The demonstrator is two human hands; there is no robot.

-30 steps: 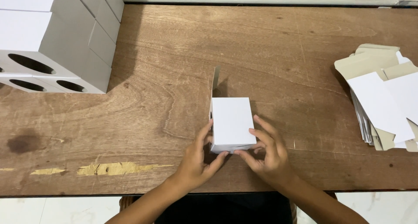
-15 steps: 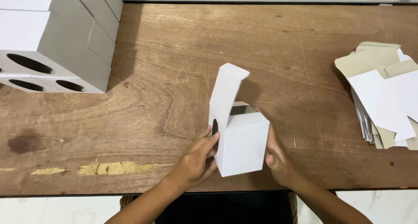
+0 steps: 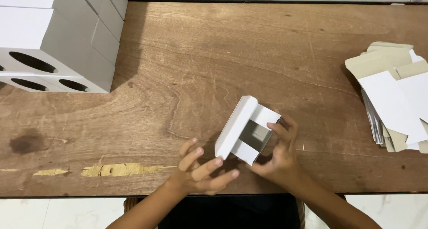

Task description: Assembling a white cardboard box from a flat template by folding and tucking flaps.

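Note:
A small white cardboard box (image 3: 246, 130) is tilted above the wooden table (image 3: 223, 59), near its front edge. Its open end faces up toward me, showing a grey inside and loose flaps. My right hand (image 3: 278, 155) grips the box from the right, fingers on its upper flap and thumb under it. My left hand (image 3: 200, 169) is just left of and below the box, fingers spread, fingertips touching or almost touching its left panel.
A stack of assembled white boxes (image 3: 53, 37) with oval cut-outs fills the back left corner. A pile of flat unfolded box blanks (image 3: 392, 100), white and grey-beige, lies at the right edge.
The closed box lay flat under both hands, then was lifted and its lid swung open. Now it is turned open-end up, and my left hand has come off its side.

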